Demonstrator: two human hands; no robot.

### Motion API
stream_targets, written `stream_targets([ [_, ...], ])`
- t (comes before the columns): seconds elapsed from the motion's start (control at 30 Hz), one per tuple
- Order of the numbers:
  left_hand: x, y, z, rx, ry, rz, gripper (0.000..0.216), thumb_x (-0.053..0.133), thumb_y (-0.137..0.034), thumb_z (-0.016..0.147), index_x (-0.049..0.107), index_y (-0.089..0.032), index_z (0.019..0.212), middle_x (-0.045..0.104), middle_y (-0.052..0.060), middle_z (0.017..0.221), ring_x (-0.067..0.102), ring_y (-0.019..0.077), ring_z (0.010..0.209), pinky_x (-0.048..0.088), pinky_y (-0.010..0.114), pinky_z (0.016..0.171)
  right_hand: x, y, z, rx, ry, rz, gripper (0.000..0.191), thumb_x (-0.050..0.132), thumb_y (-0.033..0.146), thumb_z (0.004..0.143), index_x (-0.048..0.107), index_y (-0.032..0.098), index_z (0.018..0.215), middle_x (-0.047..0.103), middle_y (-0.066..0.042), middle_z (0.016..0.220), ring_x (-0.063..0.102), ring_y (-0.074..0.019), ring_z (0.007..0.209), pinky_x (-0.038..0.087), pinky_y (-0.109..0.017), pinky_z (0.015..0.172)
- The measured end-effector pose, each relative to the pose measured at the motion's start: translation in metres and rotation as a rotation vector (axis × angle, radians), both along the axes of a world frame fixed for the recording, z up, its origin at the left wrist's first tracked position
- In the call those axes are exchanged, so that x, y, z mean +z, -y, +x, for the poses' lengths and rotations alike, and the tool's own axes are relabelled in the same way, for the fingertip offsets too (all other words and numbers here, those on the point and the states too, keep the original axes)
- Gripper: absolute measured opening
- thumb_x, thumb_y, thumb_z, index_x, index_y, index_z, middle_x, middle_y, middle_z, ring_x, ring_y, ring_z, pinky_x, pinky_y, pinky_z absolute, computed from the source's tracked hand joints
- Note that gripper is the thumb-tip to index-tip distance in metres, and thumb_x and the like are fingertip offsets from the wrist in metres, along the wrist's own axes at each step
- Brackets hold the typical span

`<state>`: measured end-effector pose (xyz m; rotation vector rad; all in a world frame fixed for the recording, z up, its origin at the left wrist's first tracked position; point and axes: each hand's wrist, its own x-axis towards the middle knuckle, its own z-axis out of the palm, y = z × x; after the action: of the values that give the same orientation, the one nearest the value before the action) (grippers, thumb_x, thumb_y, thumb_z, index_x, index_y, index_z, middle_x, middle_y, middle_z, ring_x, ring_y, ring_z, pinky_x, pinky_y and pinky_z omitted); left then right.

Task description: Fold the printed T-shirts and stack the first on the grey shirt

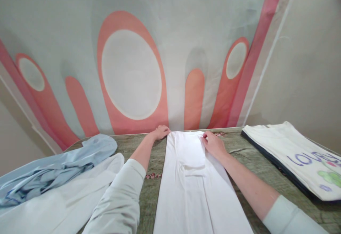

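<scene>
A long white garment [195, 191] lies lengthwise on the wood-patterned table [151, 187], its layers folded inward along the middle, with a smaller folded flap near the far end. At its far left corner, my left hand [161, 132] is closed with the fingertips on the cloth. My right hand [215, 145] pinches the edge near the far right corner, thumb and fingers together. Both arms reach forward, one on each side of the garment. The near end of the cloth runs out of view at the bottom.
On the left lie loose, rumpled clothes: a light blue garment [61, 166] and a white one [66, 202]. To the right is a flat stack topped by a white printed garment [290, 155] over dark cloth. A wall with a printed backdrop [133, 74] rises behind the table.
</scene>
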<state>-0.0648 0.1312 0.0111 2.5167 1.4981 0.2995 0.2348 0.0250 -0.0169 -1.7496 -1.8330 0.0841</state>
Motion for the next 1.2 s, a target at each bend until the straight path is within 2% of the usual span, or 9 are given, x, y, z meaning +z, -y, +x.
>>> stream_targets([
  [0.13, 0.004, 0.001, 0.006, 0.037, -0.078, 0.082, 0.033, 0.045, -0.045, 0.084, 0.067, -0.02, 0.085, 0.06, 0.008, 0.108, 0.046, 0.0266, 0.109, 0.033, 0.04, 0.092, -0.011, -0.013, 0.003, 0.032, -0.193, -0.006, 0.008, 0.05, 0.026, 0.081, 0.055, 0.021, 0.083, 0.065, -0.002, 0.078, 0.06, -0.0157, 0.071, 0.039, -0.025, 0.062],
  [0.27, -0.001, 0.006, 0.013, 0.062, -0.119, 0.156, 0.033, 0.047, -0.045, 0.085, 0.065, -0.018, 0.081, 0.058, 0.009, 0.104, 0.043, 0.0277, 0.108, 0.031, 0.04, 0.093, -0.021, -0.029, 0.009, 0.032, -0.374, -0.024, 0.011, 0.054, 0.023, 0.074, 0.055, 0.018, 0.085, 0.066, -0.003, 0.082, 0.061, -0.0152, 0.073, 0.042, -0.025, 0.063],
  [0.37, -0.003, 0.013, 0.018, 0.105, -0.12, 0.219, 0.032, 0.046, -0.044, 0.086, 0.063, -0.017, 0.083, 0.057, 0.012, 0.104, 0.042, 0.029, 0.109, 0.029, 0.041, 0.094, -0.024, -0.032, 0.01, 0.016, -0.392, -0.043, 0.019, 0.055, 0.024, 0.073, 0.055, 0.017, 0.09, 0.066, -0.004, 0.084, 0.061, -0.0156, 0.074, 0.043, -0.025, 0.064],
  [0.57, 0.007, 0.045, 0.036, 0.166, -0.073, 0.324, 0.025, 0.045, -0.03, 0.089, 0.053, -0.016, 0.107, 0.051, 0.013, 0.116, 0.038, 0.0284, 0.116, 0.026, 0.043, 0.097, -0.021, -0.027, 0.008, -0.029, -0.353, -0.07, 0.023, 0.053, 0.026, 0.074, 0.056, 0.018, 0.095, 0.065, -0.003, 0.083, 0.06, -0.0154, 0.073, 0.042, -0.025, 0.064],
  [0.63, 0.009, 0.064, 0.049, 0.121, -0.056, 0.35, 0.028, 0.041, -0.023, 0.09, 0.047, -0.018, 0.117, 0.047, 0.011, 0.125, 0.034, 0.0244, 0.121, 0.024, 0.039, 0.1, -0.02, -0.027, 0.007, -0.032, -0.352, -0.073, 0.024, 0.053, 0.026, 0.073, 0.056, 0.018, 0.096, 0.065, -0.002, 0.083, 0.059, -0.0154, 0.074, 0.042, -0.025, 0.065],
  [0.7, 0.008, 0.084, 0.063, -0.004, -0.048, 0.367, 0.031, 0.037, -0.022, 0.091, 0.045, -0.02, 0.12, 0.045, 0.008, 0.129, 0.033, 0.0212, 0.124, 0.023, 0.035, 0.102, -0.021, -0.028, 0.007, -0.034, -0.359, -0.07, 0.024, 0.053, 0.026, 0.073, 0.056, 0.018, 0.096, 0.065, -0.002, 0.082, 0.059, -0.0157, 0.074, 0.042, -0.026, 0.066],
  [0.8, 0.005, 0.107, 0.076, -0.142, -0.065, 0.344, 0.035, 0.034, -0.028, 0.092, 0.042, -0.019, 0.125, 0.042, 0.009, 0.134, 0.03, 0.022, 0.128, 0.019, 0.037, 0.105, -0.021, -0.029, 0.008, -0.029, -0.396, -0.06, 0.024, 0.053, 0.025, 0.073, 0.056, 0.018, 0.095, 0.065, -0.003, 0.083, 0.06, -0.0163, 0.075, 0.042, -0.026, 0.067],
  [0.97, -0.003, 0.112, 0.071, -0.1, -0.081, 0.256, 0.048, 0.031, -0.039, 0.092, 0.037, -0.011, 0.132, 0.034, 0.015, 0.141, 0.025, 0.0242, 0.132, 0.015, 0.038, 0.107, -0.02, -0.027, 0.008, -0.016, -0.445, -0.052, 0.023, 0.05, 0.027, 0.076, 0.056, 0.017, 0.096, 0.066, -0.005, 0.082, 0.06, -0.0163, 0.071, 0.043, -0.027, 0.064],
  [1.2, -0.014, 0.105, 0.063, -0.098, -0.073, 0.113, 0.065, 0.03, -0.055, 0.089, 0.027, -0.014, 0.139, 0.02, 0.013, 0.148, 0.016, 0.0243, 0.136, 0.016, 0.037, 0.107, -0.019, -0.024, 0.006, -0.02, -0.365, -0.058, 0.023, 0.053, 0.024, 0.073, 0.055, 0.018, 0.096, 0.065, -0.002, 0.08, 0.06, -0.0156, 0.072, 0.043, -0.027, 0.067],
])
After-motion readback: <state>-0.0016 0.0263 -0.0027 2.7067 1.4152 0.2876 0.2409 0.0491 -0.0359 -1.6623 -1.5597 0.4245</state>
